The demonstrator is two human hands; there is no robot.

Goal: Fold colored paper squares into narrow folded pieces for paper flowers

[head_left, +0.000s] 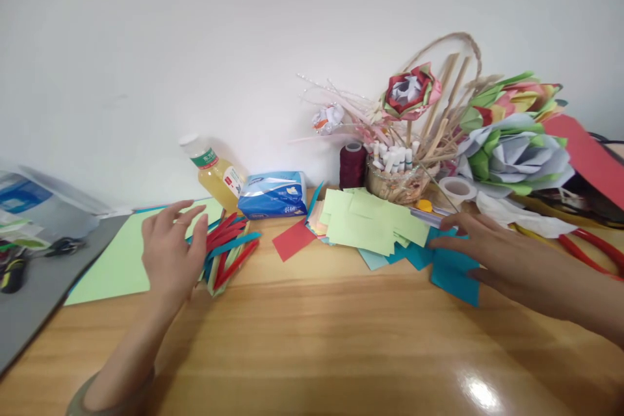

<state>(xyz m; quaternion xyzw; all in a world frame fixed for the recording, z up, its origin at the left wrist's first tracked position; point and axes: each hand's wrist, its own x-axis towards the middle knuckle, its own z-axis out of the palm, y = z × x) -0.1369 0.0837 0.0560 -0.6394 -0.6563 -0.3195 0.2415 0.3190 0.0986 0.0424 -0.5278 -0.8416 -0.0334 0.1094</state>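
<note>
My left hand is raised with its fingers apart, next to a pile of folded red, blue and green paper strips. Below and behind it lies a large pale green sheet. On the right, my right hand reaches over a blue paper square, fingers spread; whether the fingertips touch the paper I cannot tell. Left of that hand, pale green paper squares lie in a loose heap over blue ones. A red paper square sits beside the heap.
Along the wall stand a juice bottle, a tissue pack, a dark red thread spool and a wicker basket of markers. Paper flowers, a tape roll and red-handled pliers crowd the right. A grey mat lies left.
</note>
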